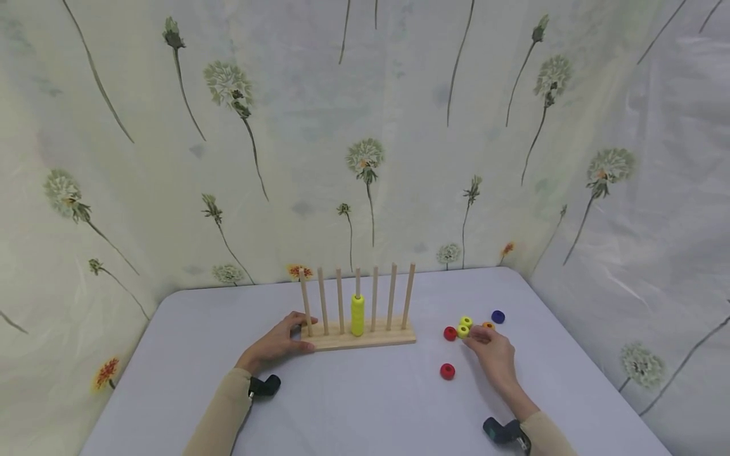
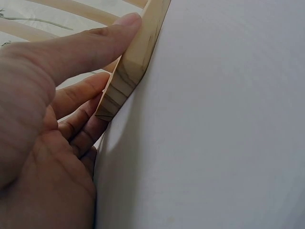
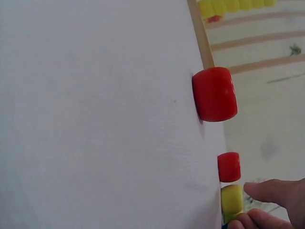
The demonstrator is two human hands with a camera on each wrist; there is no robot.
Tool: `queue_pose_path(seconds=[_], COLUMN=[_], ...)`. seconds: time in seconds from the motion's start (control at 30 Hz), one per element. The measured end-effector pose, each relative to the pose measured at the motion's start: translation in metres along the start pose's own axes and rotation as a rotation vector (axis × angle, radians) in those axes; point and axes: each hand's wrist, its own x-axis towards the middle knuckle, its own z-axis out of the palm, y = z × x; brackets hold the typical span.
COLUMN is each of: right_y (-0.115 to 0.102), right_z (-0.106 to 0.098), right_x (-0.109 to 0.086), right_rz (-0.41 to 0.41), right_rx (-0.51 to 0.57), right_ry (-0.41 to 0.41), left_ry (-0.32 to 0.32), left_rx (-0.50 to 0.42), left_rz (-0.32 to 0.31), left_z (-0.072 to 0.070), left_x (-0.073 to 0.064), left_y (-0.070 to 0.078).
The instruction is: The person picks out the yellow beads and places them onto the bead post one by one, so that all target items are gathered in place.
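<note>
A wooden peg stand (image 1: 365, 342) with several upright pegs stands on the table, and a stack of yellow beads (image 1: 357, 315) is threaded on its middle peg. My left hand (image 1: 281, 335) grips the stand's left end, the thumb (image 2: 95, 45) along the front of the base and the other fingers behind it. To the right of the stand, my right hand (image 1: 495, 356) reaches down at a yellow bead (image 1: 463, 331). In the right wrist view its thumb and fingers are apart beside that yellow bead (image 3: 232, 199), with no bead visibly between them.
Loose beads lie around the right hand: a second yellow one (image 1: 466, 322), a red one (image 1: 450, 334), a partly hidden orange one (image 1: 488, 325) and a blue one (image 1: 498, 316). Another red bead (image 1: 447, 372) lies nearer the front. A flower-patterned curtain (image 1: 319, 126) hangs behind the white table (image 1: 365, 405).
</note>
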Motion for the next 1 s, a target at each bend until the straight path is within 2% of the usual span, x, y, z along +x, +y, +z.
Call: queue_pose_path(seconds=[0.27, 0.43, 0.67, 1.0], right_y=[-0.001, -0.002, -0.001, -0.008], right_z=[0.004, 0.008, 0.011, 0.002], right_x=[0.013, 0.016, 0.019, 0.018], right_rz=[-0.007, 0.0, -0.001, -0.02], right_rx=[-0.002, -0.01, -0.032, -0.031], right_ry=[-0.001, -0.027, -0.019, -0.04], left_ry=[0.001, 0.002, 0.006, 0.008], left_rx=[0.02, 0.027, 0.033, 0.033], left_rz=[0.004, 0.006, 0.012, -0.006], left_z=[0.002, 0.002, 0.001, 0.0], left_x=[0.0, -0.001, 0.0, 0.002], left_y=[0.0, 0.001, -0.001, -0.003])
